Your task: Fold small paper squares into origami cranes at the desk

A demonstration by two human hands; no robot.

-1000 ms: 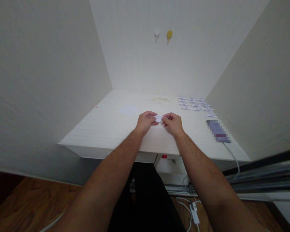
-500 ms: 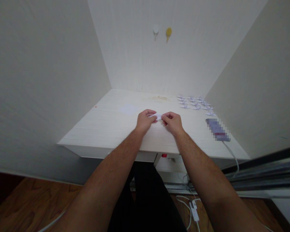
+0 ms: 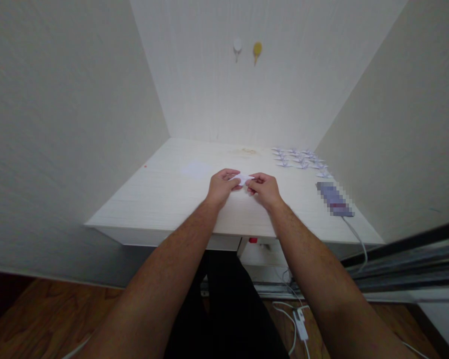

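Note:
A small folded piece of white paper is held between my two hands, just above the middle of the white desk. My left hand pinches its left end between thumb and fingers. At the other end, my right hand grips it the same way, thumb on the near side. The finer folds are too small to make out. Several folded white paper cranes stand in rows at the back right of the desk. Flat white paper lies left of my hands.
A phone, its screen blurred out, lies at the desk's right side with a white cable running over the edge. Walls enclose the desk at left, back and right. A white hook and a yellow hook hang on the back wall. A power strip lies on the floor.
My right fingers have shifted slightly on the folded paper, and more of its white surface shows between my hands. The whole view has moved a little.

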